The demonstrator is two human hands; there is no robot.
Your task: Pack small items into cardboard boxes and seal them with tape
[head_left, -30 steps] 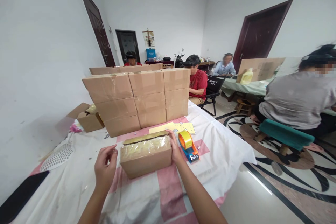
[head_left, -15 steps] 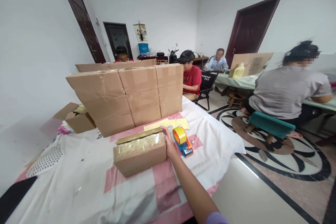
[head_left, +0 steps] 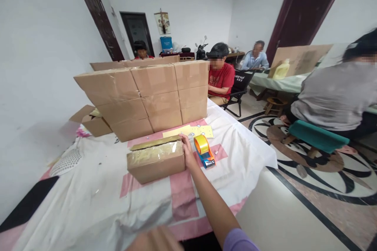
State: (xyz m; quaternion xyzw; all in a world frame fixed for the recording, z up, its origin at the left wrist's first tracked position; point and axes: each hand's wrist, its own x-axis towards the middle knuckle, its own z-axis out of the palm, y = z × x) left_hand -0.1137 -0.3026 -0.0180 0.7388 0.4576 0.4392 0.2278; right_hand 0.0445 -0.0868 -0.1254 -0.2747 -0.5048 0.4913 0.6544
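Note:
A small cardboard box (head_left: 159,168) lies on the table, its top seam slightly parted and covered with shiny clear tape. My right hand (head_left: 187,151) grips the box's right end, fingers over its upper edge. At the bottom of the view is my left hand (head_left: 156,240), smeared by motion, apart from the box; its fingers cannot be made out. Just right of my right hand stands a tape dispenser (head_left: 204,152), orange and blue with a yellow roll. Behind the box lie yellow printed sheets (head_left: 200,130).
Stacked cardboard boxes (head_left: 147,100) form a wall across the table's back. An open carton (head_left: 96,124) and a white perforated item (head_left: 66,162) are at the left. A person in red (head_left: 222,82) sits beyond; a person in grey (head_left: 335,94) sits at right.
My left hand has come into view at the bottom edge. My right hand stays on the box's right end. The whole view has shifted somewhat.

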